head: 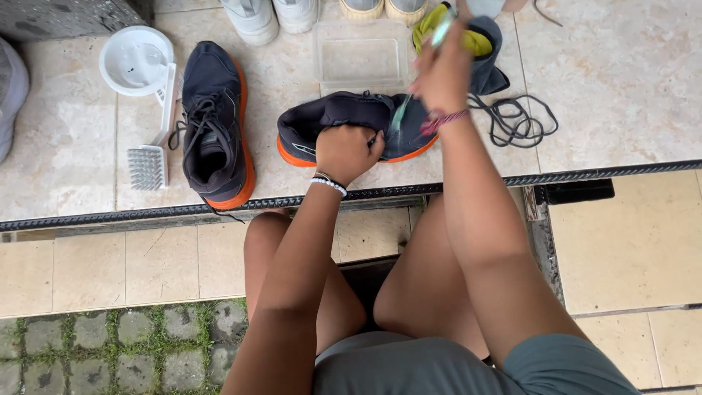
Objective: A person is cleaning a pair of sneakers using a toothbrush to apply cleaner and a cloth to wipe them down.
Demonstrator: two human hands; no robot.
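A dark navy sneaker with an orange sole (pixel 333 121) lies on its side on the tiled ledge in front of me. My left hand (pixel 347 150) grips its upper near the opening and holds it down. My right hand (pixel 442 69) is above the shoe's toe end, closed around a thin light-green brush (pixel 401 113) whose tip touches the shoe. The matching second sneaker (pixel 213 121) stands upright to the left, laces in. A loose dark shoelace (pixel 515 121) lies coiled to the right.
A white scrubbing brush (pixel 150 164) and a round white bowl (pixel 137 60) sit at the left. A clear plastic tub (pixel 360 62), a yellow and grey cloth (pixel 479 40) and pale shoes (pixel 252 18) line the back. The ledge edge (pixel 146 213) drops to lower tiles.
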